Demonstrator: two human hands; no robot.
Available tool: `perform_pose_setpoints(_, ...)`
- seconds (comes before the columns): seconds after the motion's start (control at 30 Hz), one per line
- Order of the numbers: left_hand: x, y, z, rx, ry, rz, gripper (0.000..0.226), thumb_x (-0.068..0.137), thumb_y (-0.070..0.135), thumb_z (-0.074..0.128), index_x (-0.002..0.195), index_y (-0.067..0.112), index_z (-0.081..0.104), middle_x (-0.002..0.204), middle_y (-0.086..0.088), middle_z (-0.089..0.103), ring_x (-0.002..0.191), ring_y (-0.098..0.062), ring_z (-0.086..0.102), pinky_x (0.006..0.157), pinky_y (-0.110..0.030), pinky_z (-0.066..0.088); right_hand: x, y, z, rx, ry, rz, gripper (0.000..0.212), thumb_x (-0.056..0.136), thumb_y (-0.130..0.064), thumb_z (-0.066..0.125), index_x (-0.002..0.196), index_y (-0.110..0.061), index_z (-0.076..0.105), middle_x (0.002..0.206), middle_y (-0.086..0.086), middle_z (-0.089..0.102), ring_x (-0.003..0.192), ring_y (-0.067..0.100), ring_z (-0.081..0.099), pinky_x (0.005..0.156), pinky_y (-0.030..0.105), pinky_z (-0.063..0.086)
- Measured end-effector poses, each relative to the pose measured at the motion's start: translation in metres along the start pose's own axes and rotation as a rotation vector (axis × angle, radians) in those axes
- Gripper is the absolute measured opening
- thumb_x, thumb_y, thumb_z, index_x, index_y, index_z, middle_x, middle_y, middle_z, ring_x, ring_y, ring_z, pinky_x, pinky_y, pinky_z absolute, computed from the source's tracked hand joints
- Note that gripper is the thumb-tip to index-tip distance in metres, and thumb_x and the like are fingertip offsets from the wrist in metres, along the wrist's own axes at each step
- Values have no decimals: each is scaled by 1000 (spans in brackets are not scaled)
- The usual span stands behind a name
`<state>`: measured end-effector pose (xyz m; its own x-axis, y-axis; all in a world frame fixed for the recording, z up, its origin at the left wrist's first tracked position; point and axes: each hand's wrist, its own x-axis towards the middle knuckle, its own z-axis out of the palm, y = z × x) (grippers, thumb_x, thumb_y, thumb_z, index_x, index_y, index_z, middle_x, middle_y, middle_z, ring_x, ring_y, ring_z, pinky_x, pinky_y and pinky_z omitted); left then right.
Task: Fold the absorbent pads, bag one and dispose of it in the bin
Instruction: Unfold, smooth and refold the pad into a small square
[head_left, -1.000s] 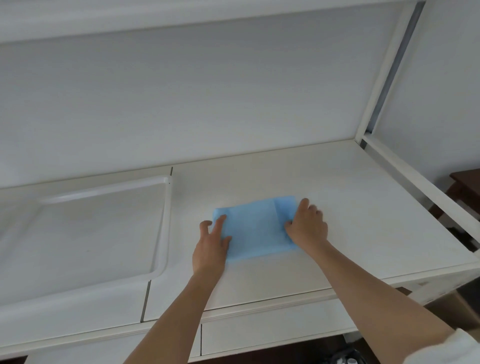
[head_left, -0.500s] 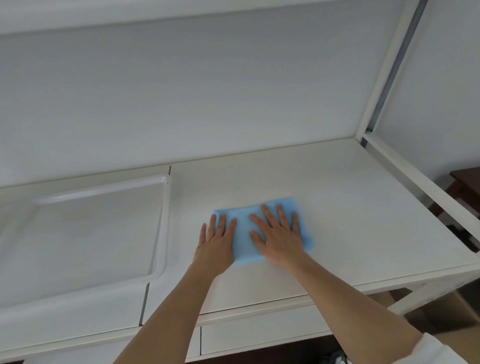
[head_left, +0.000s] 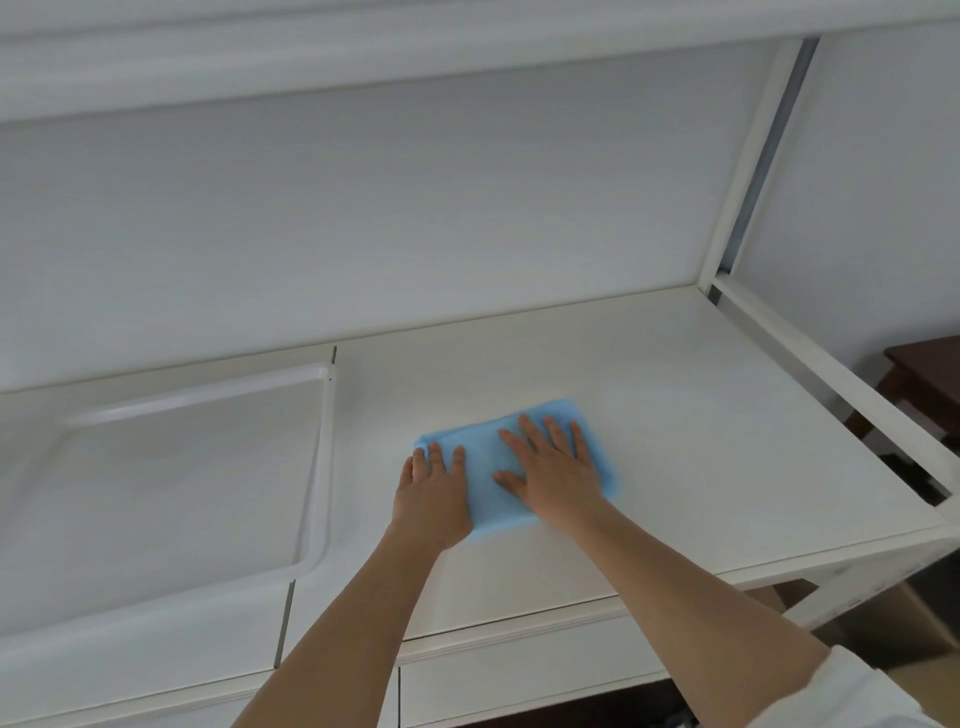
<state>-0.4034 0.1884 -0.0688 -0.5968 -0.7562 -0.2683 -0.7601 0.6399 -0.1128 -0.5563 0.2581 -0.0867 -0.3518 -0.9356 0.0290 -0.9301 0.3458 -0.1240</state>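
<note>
Perhaps a home utility room: white countertop (head_left: 649, 415), recessed basin (head_left: 317, 467).

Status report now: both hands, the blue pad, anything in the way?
Left hand and right hand flat, pressing blue pad. Pad folded, lying on white table. Nothing in the way.

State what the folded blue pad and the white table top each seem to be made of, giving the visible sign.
Folded blue absorbent pad: seemingly soft non-woven or paper-like sheet, matt; it lies limp and flat under both hands. White table top: probably painted or laminated board, smooth with a slight sheen; a straight seam runs between its panels.
</note>
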Motion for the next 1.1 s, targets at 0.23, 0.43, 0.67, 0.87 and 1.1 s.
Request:
perform_pose_setpoints(0.23,-1,0,-22,134,-33,-106,72,90,34,44,151,20,8,126,-7,56,120,-29,47,102,-37,32,-21,-10,-4,258,335,16,35,66,-2,65,98,-17,63,98,3,57,85,26,60,65,34,49)
perform_pose_setpoints(0.43,-4,-27,-23,-313,122,-213,18,89,37,47,95,20,51,87,2,57,78,-21,57,71,-34,45,-36,18,8,434,210,-7,59,72,11,43,125,-11,57,125,4,56,114,24,56,94,30,44)
perform_pose_setpoints(0.67,-15,-50,12,-392,209,-162,64,88,7,41,145,32,31,149,-4,31,127,-24,34,100,-35,40,-32,16,1,347,136,-60,76,75,13,40,141,-25,42,142,-6,47,129,20,41,101,32,37)
perform_pose_setpoints(0.87,-19,-66,20,-475,82,44,71,84,-2,44,147,29,32,157,-4,24,136,-25,30,113,-28,26,-21,11,-2,298,24,-92,70,78,-8,55,141,-34,38,135,-12,50,119,19,41,91,35,37)
perform_pose_setpoints(1.1,-29,-79,28,-645,108,155,72,77,-15,45,133,29,52,142,-5,41,135,-19,37,109,-13,21,-15,9,2,327,90,-201,47,86,-25,40,131,-34,52,118,-2,48,108,19,44,86,35,47)
